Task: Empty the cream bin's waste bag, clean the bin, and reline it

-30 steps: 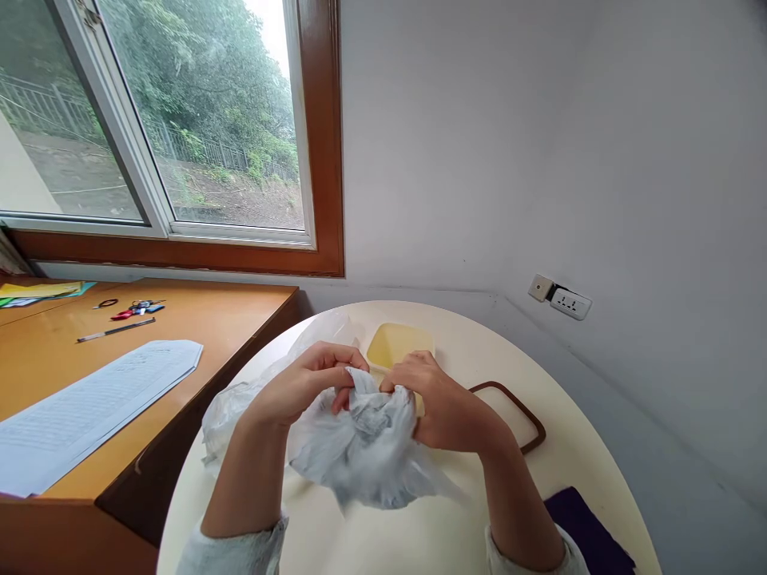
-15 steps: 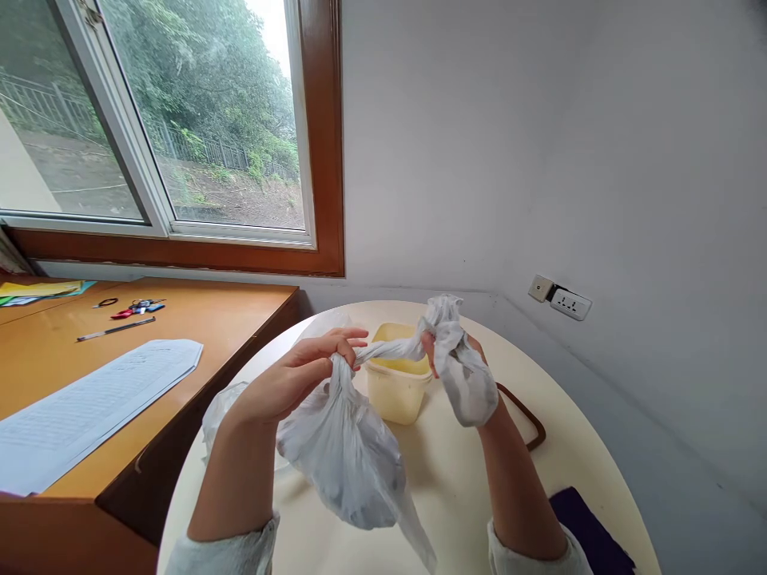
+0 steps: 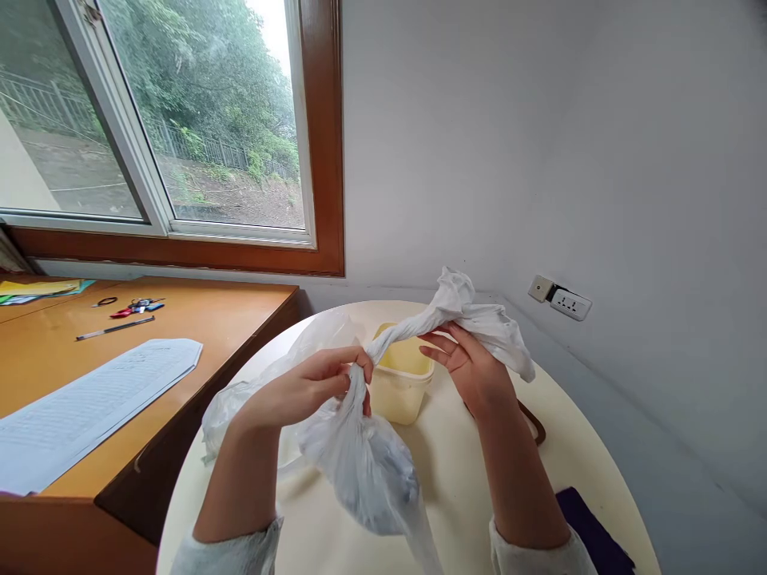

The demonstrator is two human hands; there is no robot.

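Observation:
A white plastic bag [image 3: 365, 471] with a full, rounded bottom hangs over the round table, its neck twisted into a rope. My left hand [image 3: 311, 387] is closed round the twist, just above the bulging part. My right hand [image 3: 476, 371] is at the bag's loose upper end, its fingertips against the plastic and the other fingers spread; the end drapes over to the right. Behind the bag stands a pale yellow plastic tub [image 3: 404, 387], partly covered by the twist. What the bag contains cannot be made out.
Clear crumpled plastic [image 3: 224, 411] lies at the left of the round table [image 3: 455, 511]. On the right are a brown frame-like piece [image 3: 535, 423] and a dark purple item [image 3: 593, 531]. The wooden desk [image 3: 240, 307] holds papers [image 3: 101, 407], a pen [image 3: 113, 328] and keys [image 3: 137, 307].
The bag's neck is twisted longer and tighter. My right hand has turned over, and the loose end has swung up and to the right. My left hand has shifted slightly right and down.

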